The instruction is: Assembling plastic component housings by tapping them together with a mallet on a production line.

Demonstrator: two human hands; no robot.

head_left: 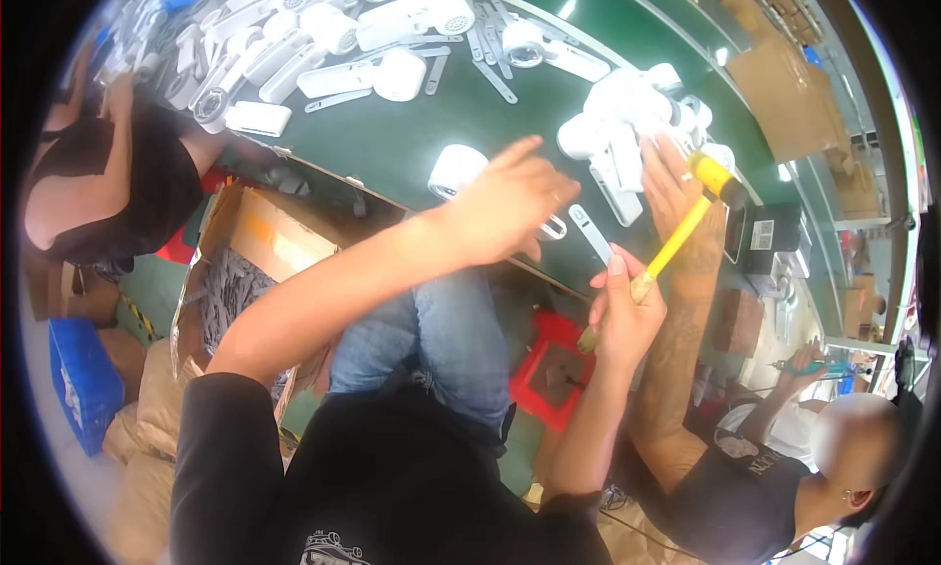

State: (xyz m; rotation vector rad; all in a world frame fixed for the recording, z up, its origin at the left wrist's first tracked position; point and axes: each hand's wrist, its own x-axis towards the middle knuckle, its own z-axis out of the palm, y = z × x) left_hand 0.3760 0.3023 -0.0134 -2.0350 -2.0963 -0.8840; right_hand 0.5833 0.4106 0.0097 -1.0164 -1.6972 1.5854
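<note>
My left hand (515, 200) hovers over the near edge of the green table, fingers apart and gripping nothing that I can see. Beside it on the table lies a white round housing (457, 169), and a pale piece with an oval slot (555, 228) shows from under the fingers. My right hand (627, 310) is closed around the yellow handle of a hammer (676, 240) with a yellow and black head. Between thumb and fingertips the same hand also pinches a flat grey slotted strip (590, 234), tilted up toward the table.
White handheld-fan-like housings (400, 73) and grey strips cover the table's far left. A co-worker's hand (670, 178) reaches to a white pile (627, 114) at right. Below are a carton of dark parts (260, 234) and a red stool (549, 369). Another person sits left.
</note>
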